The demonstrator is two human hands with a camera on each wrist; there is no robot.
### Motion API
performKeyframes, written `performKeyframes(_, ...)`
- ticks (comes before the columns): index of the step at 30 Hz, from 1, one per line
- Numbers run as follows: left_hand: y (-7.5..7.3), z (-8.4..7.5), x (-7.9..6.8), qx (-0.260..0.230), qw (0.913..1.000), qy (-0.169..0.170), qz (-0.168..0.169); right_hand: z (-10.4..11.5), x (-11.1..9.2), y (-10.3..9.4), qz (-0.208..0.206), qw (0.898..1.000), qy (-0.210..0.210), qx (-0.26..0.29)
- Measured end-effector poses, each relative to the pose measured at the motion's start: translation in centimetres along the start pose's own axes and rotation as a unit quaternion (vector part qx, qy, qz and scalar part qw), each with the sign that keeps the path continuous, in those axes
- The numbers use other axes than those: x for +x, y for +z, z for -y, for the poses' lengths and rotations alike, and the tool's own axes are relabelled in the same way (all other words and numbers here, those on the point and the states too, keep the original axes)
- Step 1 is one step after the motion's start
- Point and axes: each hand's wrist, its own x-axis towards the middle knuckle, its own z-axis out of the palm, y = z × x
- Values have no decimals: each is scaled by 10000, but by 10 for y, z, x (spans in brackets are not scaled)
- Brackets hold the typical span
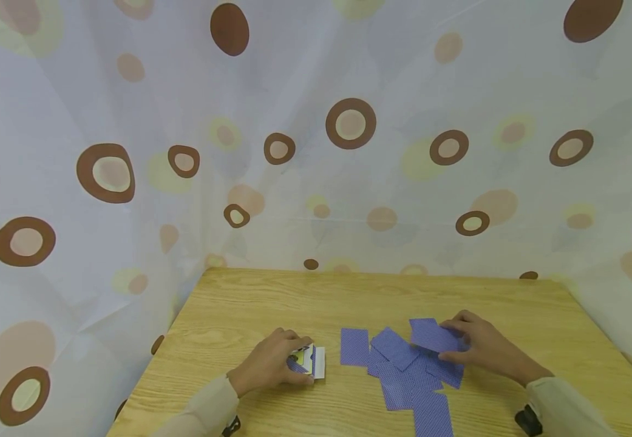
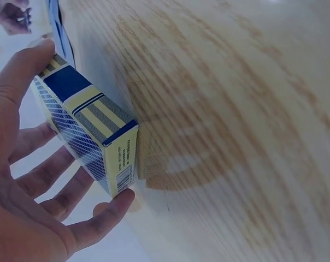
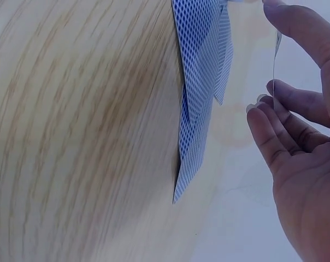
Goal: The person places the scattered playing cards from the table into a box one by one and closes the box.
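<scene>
My left hand (image 1: 272, 362) grips a playing-card box (image 2: 96, 115) by its edges, thumb along one striped side and fingers round the other. The box is blue and cream, and a white flap (image 1: 320, 363) sticks out at its right end. In my right hand (image 1: 485, 347) a blue-backed playing card (image 1: 424, 334) is pinched between thumb and fingers, raised over the pile; the right wrist view shows it edge-on. Under and beside it, several blue-patterned cards (image 1: 400, 383) lie face down, overlapping loosely. One card (image 1: 354, 347) lies at the pile's left end, nearest the box.
The wooden table (image 1: 272, 297) has light grain and carries the cards and box. A white curtain (image 1: 294, 73) with brown and yellow spots hangs behind it and along both sides. Long pale sleeves (image 1: 206, 403) cover both forearms.
</scene>
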Motion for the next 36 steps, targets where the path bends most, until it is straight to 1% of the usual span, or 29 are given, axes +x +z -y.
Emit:
performKeyframes(5,1,1,0,11,10000,1,-30,3,2,2,87,9999,31,95)
performKeyframes(15,1,1,1,-68,10000,-45,-39,14,4,3,173,9994,-138,255)
performKeyframes(22,0,-3,2,-61,10000,-56,29,19,6,5,160,9991,-248,289)
performKeyframes(27,2,-3,3,-61,9999,-88,81,22,8,7,258,9989,-261,279)
performKeyframes(36,4,-1,4,-11,10000,-42,31,27,10,9,335,9985,-312,284)
